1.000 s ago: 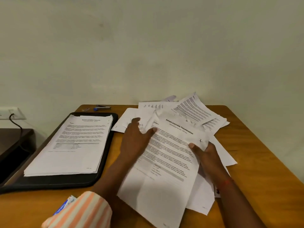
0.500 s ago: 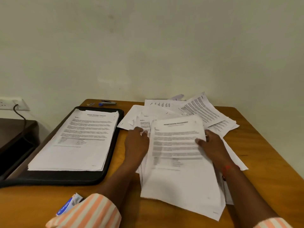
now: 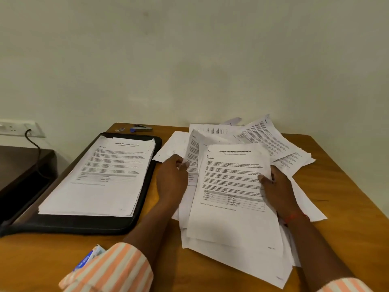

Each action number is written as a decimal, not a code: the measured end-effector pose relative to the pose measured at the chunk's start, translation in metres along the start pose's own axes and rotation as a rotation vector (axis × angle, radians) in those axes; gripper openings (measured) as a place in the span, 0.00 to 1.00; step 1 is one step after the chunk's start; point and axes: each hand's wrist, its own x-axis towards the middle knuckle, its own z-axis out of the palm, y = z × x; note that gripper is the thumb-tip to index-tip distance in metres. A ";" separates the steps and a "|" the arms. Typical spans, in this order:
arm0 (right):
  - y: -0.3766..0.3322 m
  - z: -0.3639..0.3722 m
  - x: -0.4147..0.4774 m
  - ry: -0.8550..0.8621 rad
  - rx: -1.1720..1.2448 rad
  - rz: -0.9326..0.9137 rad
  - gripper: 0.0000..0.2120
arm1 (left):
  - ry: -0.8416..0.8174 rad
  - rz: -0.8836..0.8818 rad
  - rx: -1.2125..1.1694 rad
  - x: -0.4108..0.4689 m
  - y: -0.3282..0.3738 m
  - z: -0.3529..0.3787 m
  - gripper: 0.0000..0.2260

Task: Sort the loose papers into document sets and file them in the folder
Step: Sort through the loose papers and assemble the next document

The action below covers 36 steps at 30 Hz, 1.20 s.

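Head view: the left hand (image 3: 171,178) pinches the edge of a sheet lifted from the loose papers (image 3: 273,140), while the right hand (image 3: 277,186) grips the right edge of the internship title sheet (image 3: 231,175) lying on top. The folder (image 3: 84,225) lies open at nine o'clock of the pile, with a sorted stack (image 3: 101,175) in it. The likely risk is that thin sheets cling, so two could lift as one and join the wrong set. Wooden worktop (image 3: 347,186); stapler (image 3: 141,129) at eleven o'clock; plain pale wall; wall socket (image 3: 19,128) at far nine o'clock.
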 end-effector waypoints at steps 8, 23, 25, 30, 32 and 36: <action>-0.002 -0.001 -0.002 -0.011 0.088 -0.014 0.07 | 0.491 0.105 -0.103 0.020 0.006 -0.045 0.04; -0.025 -0.024 -0.010 0.082 0.672 0.006 0.15 | 0.412 -0.318 -0.716 0.046 -0.016 -0.065 0.16; -0.023 -0.024 -0.009 0.087 0.663 0.021 0.14 | 0.379 -0.327 -0.712 0.045 -0.014 -0.063 0.15; -0.021 -0.022 -0.009 0.073 0.664 0.053 0.15 | 0.349 -0.237 -0.601 0.039 -0.010 -0.055 0.13; -0.022 -0.023 -0.009 0.077 0.693 0.068 0.16 | 0.315 -0.143 -0.503 0.036 -0.008 -0.052 0.10; -0.022 -0.027 -0.008 0.048 0.728 0.112 0.17 | 0.136 0.141 -0.202 0.021 -0.005 -0.036 0.04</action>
